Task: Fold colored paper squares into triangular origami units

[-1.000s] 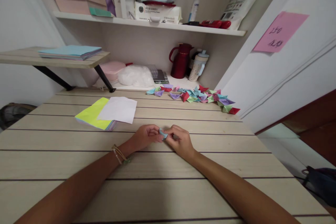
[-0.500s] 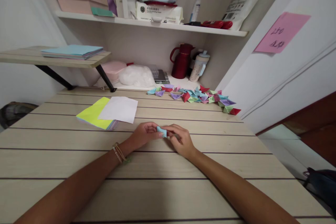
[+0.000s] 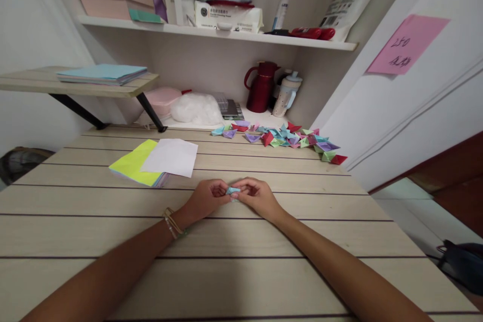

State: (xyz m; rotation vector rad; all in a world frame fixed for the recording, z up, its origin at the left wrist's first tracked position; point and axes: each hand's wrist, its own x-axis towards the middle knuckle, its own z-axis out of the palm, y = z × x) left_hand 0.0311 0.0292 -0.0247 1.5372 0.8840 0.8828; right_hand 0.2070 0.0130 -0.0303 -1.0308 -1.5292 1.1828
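Note:
A small folded piece of light blue paper (image 3: 233, 190) is pinched between my two hands, just above the slatted wooden tabletop (image 3: 226, 241). My left hand (image 3: 208, 197) grips its left side with thumb and fingers. On the other side, my right hand (image 3: 257, 196) holds it the same way, thumb at its lower edge. My fingertips hide part of the folded paper. Farther back, several folded paper boats (image 3: 283, 136) in blue, red, purple, green and pink lie in a loose cluster.
Left of my hands lie a white sheet (image 3: 171, 157) and a yellow-topped paper stack (image 3: 138, 163). A raised wooden shelf (image 3: 139, 85) carries blue-topped paper (image 3: 103, 73). Behind stand a dark red jug (image 3: 260, 88), a speckled cup (image 3: 286, 95) and a white fluffy bundle (image 3: 198, 109).
My fingers have shifted on the blue paper, and it has turned so that it lies flatter between both hands. My right thumb now presses its near edge.

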